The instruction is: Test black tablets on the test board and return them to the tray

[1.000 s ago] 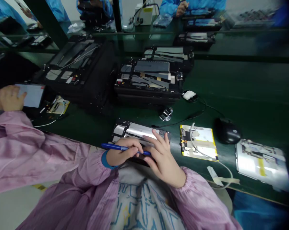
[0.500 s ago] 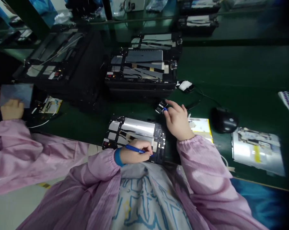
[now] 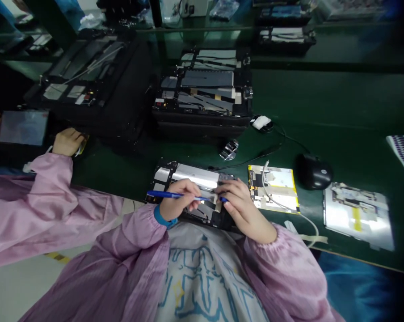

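An opened tablet [image 3: 188, 176] with a silver battery lies at the near edge of the green table [image 3: 322, 112]. My left hand [image 3: 180, 199] is closed on a blue pen-like tool [image 3: 170, 195] whose tip points right over the tablet's lower part. My right hand [image 3: 240, 205] rests on the tablet's right end, fingers pinched on a small blue piece [image 3: 224, 199] that I cannot make out. A small roll of silver and blue pieces [image 3: 229, 150] sits just beyond the tablet.
Black trays of opened tablets [image 3: 205, 94] stand behind, more at back left [image 3: 84, 80]. A yellow-edged board with a white cable [image 3: 272, 188], a black mouse [image 3: 313, 171] and a silver panel [image 3: 358, 214] lie to the right. A co-worker's hand [image 3: 66, 141] and tablet [image 3: 23, 127] are at left.
My right hand came back from the small roll to the tablet's right end with a small blue piece. My left hand raised the pen slightly. The co-worker's hand moved right.
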{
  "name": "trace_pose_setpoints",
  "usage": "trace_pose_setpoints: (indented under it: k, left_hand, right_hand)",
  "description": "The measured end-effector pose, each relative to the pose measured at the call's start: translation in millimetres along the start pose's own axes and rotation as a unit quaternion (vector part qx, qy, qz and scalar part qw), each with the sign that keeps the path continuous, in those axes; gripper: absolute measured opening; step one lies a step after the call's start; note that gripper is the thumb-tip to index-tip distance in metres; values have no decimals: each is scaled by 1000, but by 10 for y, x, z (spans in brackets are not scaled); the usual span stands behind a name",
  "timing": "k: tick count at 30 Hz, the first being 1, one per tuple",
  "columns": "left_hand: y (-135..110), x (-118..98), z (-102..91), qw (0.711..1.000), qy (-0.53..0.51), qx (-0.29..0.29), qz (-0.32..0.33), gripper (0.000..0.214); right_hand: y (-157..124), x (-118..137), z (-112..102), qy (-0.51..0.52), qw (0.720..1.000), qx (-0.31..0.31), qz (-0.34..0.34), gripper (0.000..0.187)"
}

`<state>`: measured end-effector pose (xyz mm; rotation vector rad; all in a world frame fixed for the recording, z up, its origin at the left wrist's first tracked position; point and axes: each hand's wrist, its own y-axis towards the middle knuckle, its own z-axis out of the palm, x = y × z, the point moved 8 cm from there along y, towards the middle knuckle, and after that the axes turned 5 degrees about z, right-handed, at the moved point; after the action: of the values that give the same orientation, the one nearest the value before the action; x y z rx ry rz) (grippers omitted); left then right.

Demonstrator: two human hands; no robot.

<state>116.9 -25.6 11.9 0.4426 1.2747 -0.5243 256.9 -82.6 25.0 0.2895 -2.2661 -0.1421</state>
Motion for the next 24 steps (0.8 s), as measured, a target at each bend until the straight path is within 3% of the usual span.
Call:
trace_pose_setpoints:
  k: [3,6,12,24]
  left_hand:
    - [-40,88,200,981,128,136,-49,7]
    - [-61,91,380,937,263,230,0,6]
    - [-59,97,458,903,340,244,101,6]
    - [-75,97,476,902,313,265,134,7]
  right_hand:
    - [-49,-93,31,37,999,-14,25,25]
    - [-44,-176,57,86,996,-27,26,24]
    - [-72,-232,97,99,992,-73,26,23]
    - [-81,-237,122,73,994,-78,14,21]
